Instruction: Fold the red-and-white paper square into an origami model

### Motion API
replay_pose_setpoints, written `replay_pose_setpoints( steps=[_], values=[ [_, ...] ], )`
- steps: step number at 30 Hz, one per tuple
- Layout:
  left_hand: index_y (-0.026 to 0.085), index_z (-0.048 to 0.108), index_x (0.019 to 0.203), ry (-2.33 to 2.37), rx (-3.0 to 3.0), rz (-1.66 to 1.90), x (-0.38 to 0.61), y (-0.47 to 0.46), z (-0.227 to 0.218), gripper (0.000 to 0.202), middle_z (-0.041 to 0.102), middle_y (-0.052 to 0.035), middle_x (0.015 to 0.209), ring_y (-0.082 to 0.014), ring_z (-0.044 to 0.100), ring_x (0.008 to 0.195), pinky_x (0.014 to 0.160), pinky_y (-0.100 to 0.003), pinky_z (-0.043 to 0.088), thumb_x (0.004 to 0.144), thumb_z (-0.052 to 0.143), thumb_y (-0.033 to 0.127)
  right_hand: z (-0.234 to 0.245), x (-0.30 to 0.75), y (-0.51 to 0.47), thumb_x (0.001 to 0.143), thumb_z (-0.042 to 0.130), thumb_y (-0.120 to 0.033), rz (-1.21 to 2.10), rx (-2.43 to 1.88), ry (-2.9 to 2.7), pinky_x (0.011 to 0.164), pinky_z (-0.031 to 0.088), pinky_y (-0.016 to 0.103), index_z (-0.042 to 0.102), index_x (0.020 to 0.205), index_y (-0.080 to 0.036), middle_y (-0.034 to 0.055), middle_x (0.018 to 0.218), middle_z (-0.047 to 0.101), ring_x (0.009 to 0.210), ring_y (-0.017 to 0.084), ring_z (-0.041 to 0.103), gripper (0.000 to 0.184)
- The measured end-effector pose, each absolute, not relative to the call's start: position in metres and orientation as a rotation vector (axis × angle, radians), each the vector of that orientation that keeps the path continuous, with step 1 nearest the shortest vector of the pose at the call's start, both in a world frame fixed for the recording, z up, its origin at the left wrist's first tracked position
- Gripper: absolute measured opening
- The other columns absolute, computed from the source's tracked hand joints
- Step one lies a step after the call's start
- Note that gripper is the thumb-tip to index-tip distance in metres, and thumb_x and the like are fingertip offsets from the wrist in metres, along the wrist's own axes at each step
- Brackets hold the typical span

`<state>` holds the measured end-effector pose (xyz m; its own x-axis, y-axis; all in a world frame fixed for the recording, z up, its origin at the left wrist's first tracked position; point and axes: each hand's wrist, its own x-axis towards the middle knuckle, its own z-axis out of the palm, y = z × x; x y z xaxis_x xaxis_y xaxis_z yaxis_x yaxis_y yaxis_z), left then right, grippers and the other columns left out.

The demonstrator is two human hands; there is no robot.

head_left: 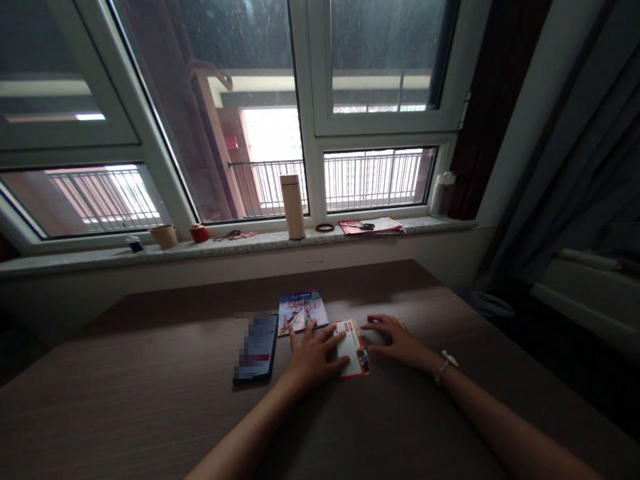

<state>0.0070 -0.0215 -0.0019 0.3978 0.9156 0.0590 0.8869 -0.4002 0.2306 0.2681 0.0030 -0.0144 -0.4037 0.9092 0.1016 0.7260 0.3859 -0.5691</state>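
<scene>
My left hand [313, 357] lies with its fingers spread, some of them reaching over the left side of a white card with a red and orange border [354, 347]. Its other fingertips touch the lower part of a blue and pink printed booklet [301, 308]. Just right of the card, my right hand [395, 341] is open, its fingers apart and curved towards the card's edge; whether they touch it is unclear. A smartphone [257, 350], partly blurred out, lies to the left of my left hand.
The dark wooden table [150, 373] meets a wall below a stone sill [240, 247]. Along the sill stand a beige thermos [293, 207], a paper cup [164, 236], a red spool [199, 233] and a clear bottle [442, 195]. Scissors [367, 227] rest on red-edged papers [385, 225].
</scene>
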Motion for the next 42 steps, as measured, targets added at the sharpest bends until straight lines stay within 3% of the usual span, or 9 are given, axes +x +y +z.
replay_pose_setpoints(
  steps=[2,5,9,13,20,32,36,42],
  values=[
    [0.053,0.041,0.139,1.616,2.487,0.261,0.007,-0.022,-0.001,0.058,0.038,0.0088,0.154,-0.0416,0.014,0.146,0.099,-0.075,-0.026,0.085,0.044,0.072,-0.018,0.266,0.004,0.084,0.059,-0.054,0.589,-1.408,-2.16,0.117,0.02,0.05,0.069,0.115,-0.032,0.0057,0.137,0.054,0.133,0.028,0.042,0.039],
    [0.052,0.041,0.14,1.628,2.491,0.238,0.008,-0.022,0.001,0.058,0.038,0.008,0.155,-0.0424,0.014,0.146,0.099,-0.076,-0.024,0.085,0.044,0.072,-0.02,0.263,0.003,0.086,0.058,-0.05,0.54,-1.395,-2.158,0.117,0.018,0.052,0.075,0.099,-0.034,0.0026,0.133,0.057,0.13,0.028,0.043,0.027],
    [0.052,0.04,0.141,1.634,2.503,0.21,0.008,-0.023,0.003,0.059,0.037,0.0072,0.155,-0.043,0.014,0.146,0.099,-0.077,-0.023,0.085,0.043,0.072,-0.019,0.262,0.001,0.085,0.062,-0.047,0.548,-1.431,-2.224,0.118,0.01,0.056,0.076,0.093,-0.037,-0.0006,0.137,0.053,0.136,0.03,0.034,0.02],
    [0.053,0.039,0.141,1.626,2.506,0.197,0.008,-0.023,0.004,0.059,0.037,0.007,0.155,-0.0434,0.013,0.146,0.099,-0.078,-0.021,0.086,0.042,0.072,-0.02,0.26,0.003,0.085,0.062,-0.05,0.502,-1.469,-2.198,0.117,0.018,0.052,0.077,0.092,-0.036,-0.0011,0.139,0.052,0.135,0.03,0.033,0.021],
    [0.053,0.039,0.141,1.623,2.497,0.21,0.009,-0.023,0.004,0.058,0.036,0.0081,0.156,-0.0428,0.013,0.146,0.1,-0.076,-0.023,0.086,0.043,0.072,-0.018,0.253,0.004,0.088,0.058,-0.046,0.422,-1.525,-2.106,0.114,0.027,0.046,0.075,0.102,-0.037,0.0014,0.137,0.051,0.132,0.028,0.037,0.025],
    [0.054,0.037,0.141,1.623,2.502,0.184,0.01,-0.024,0.007,0.059,0.035,0.0084,0.156,-0.0429,0.013,0.146,0.101,-0.078,-0.019,0.085,0.044,0.072,-0.014,0.243,0.004,0.091,0.049,-0.052,0.247,-1.701,-2.169,0.114,0.022,0.052,0.06,0.125,-0.044,0.0024,0.145,0.043,0.138,0.03,0.03,0.037],
    [0.052,0.04,0.141,1.627,2.488,0.178,0.011,-0.025,0.009,0.059,0.035,0.0068,0.156,-0.0421,0.013,0.146,0.104,-0.075,-0.017,0.085,0.045,0.07,-0.016,0.24,0.004,0.091,0.046,-0.055,0.188,-1.733,-2.183,0.113,0.02,0.057,0.055,0.13,-0.045,0.0041,0.147,0.041,0.14,0.032,0.028,0.041],
    [0.053,0.039,0.141,1.625,2.501,0.184,0.011,-0.026,0.01,0.058,0.036,0.0073,0.156,-0.0437,0.014,0.146,0.102,-0.078,-0.016,0.085,0.044,0.071,-0.016,0.236,0.002,0.091,0.047,-0.053,0.112,-1.765,-2.183,0.113,0.018,0.059,0.052,0.133,-0.045,0.0058,0.148,0.041,0.14,0.033,0.029,0.043]
  ],
)
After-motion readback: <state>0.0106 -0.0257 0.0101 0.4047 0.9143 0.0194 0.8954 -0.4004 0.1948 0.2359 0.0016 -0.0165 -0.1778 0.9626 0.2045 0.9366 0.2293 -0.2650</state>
